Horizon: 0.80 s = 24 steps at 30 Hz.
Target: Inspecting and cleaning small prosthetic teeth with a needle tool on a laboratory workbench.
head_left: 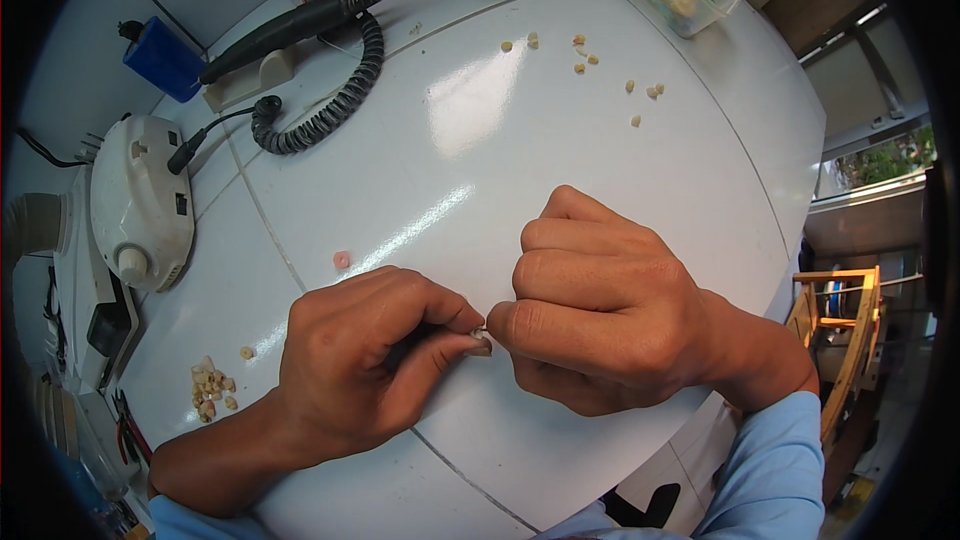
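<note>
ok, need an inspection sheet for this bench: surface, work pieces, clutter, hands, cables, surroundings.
Surface: white tiled tabletop, dark joint lines, bright glare patches.
Work pieces: small pale piece pinched in the left hand; cream pile at lower left; scattered cream pieces toward the far right.
Clutter: pink block beyond the left hand; clear plastic tub at the far right edge, contents inside.
Hands: left hand pinching; right hand curled shut beside it, cannot tell whether it holds anything.
Cables: coiled black cable between black handpiece and white control box.
Surroundings: wooden frame and window at right.
</note>
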{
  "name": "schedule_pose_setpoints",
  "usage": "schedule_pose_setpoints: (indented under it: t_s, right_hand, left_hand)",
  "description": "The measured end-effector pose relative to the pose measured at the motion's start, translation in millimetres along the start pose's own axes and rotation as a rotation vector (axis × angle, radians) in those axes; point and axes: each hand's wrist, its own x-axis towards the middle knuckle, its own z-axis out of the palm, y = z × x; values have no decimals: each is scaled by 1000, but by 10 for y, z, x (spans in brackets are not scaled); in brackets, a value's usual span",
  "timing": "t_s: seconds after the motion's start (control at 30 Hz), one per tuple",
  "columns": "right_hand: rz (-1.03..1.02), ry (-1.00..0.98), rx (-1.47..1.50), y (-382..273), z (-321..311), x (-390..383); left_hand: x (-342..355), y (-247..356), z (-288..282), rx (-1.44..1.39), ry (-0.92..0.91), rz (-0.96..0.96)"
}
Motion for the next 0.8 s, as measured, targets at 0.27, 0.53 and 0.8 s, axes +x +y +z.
schedule_pose_setpoints:
  t_s: [0.27,0.53,0.8]
  right_hand:
    - [7,6,21,-19,-102,40]
    - [-30,4,4,23,0,-5]
    - [12,-30,89,2,6,-16]
  left_hand:
    - [-22,-6,23,-17,17,-15]
    - [-5,1,9,5,15,12]
    - [10,25,-8,15,-5,16]
